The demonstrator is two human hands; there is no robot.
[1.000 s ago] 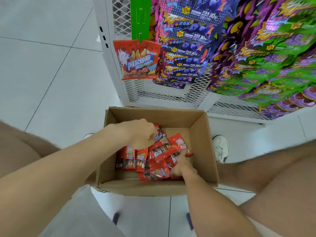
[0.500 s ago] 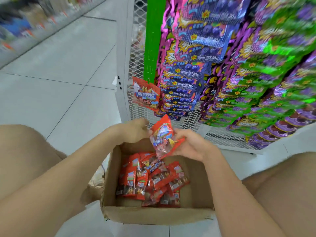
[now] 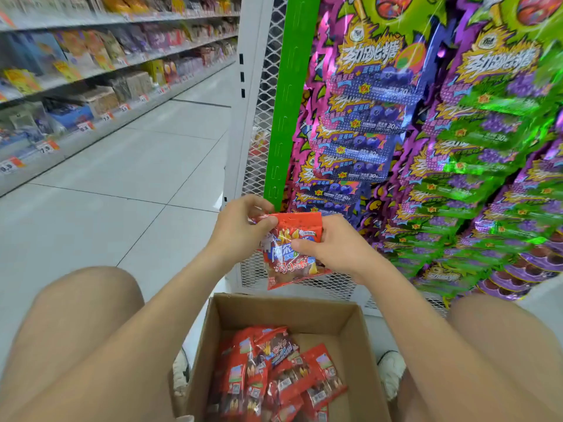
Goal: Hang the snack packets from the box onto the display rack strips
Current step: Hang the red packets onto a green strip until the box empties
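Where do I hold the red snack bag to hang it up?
Pinch the red snack bag by its flat top band, from the two sides, as the left hand and right hand do; the puffy body hangs below, top middle free.

We saw stocked shelves [image 3: 91, 56] at left, price tags [image 3: 86, 127] on their edges. Pale floor tiles [image 3: 137, 166] ran beside them; purple and green candy packs [image 3: 475, 153] hung at right.

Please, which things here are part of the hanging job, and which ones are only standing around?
Part of the job:
- red packet, held by left hand and right hand
- green strip
- box
- boxed packets

Only standing around:
- blue candy packs
- green candy packs
- aisle shelves
- shoe
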